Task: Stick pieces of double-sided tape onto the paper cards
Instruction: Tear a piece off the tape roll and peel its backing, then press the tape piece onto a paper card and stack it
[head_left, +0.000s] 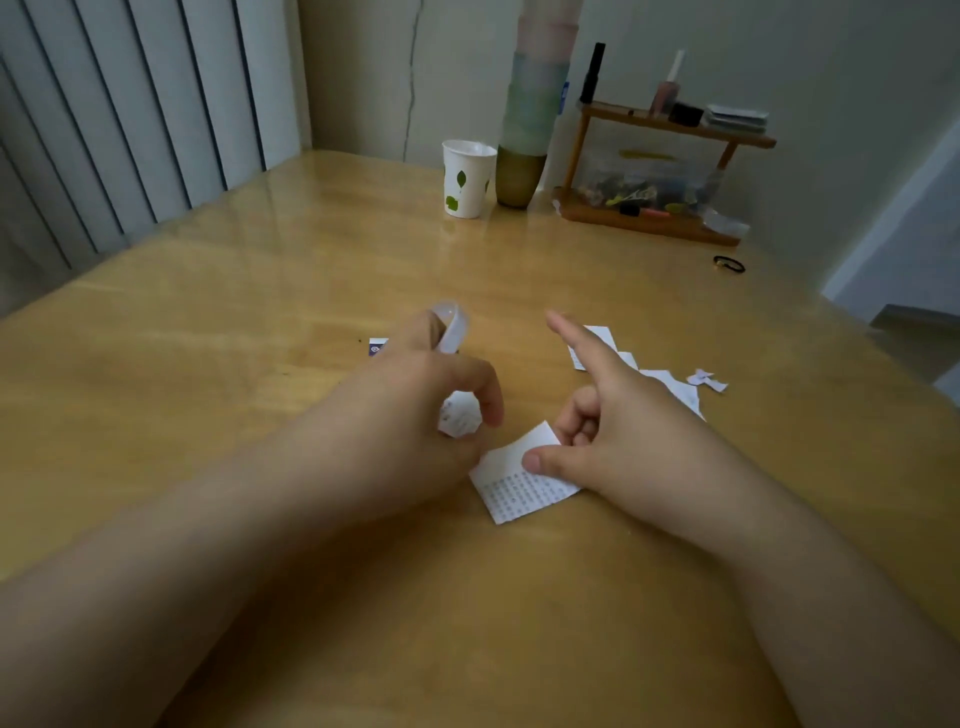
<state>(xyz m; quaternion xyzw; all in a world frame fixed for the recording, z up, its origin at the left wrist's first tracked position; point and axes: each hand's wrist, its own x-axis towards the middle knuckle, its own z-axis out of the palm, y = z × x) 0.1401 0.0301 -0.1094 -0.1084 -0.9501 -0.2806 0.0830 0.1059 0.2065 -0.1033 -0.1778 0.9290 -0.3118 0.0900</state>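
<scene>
Left hand (415, 395) apparently pinches tape (453, 328); right hand (608, 431) holds card (519, 488).

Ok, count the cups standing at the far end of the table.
2: a white paper cup with green leaves, and right of it, close beside, a tall stack of nested cups counted as one; how many it holds cannot be told.

cup (467, 179) left of shelf (654, 171) | cards (644, 374) right of hands

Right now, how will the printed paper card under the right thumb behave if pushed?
The paper card looks thin and light, and its far edge curls up, so probably floppy. On the glossy table it would likely slide if the right hand let go.
</scene>
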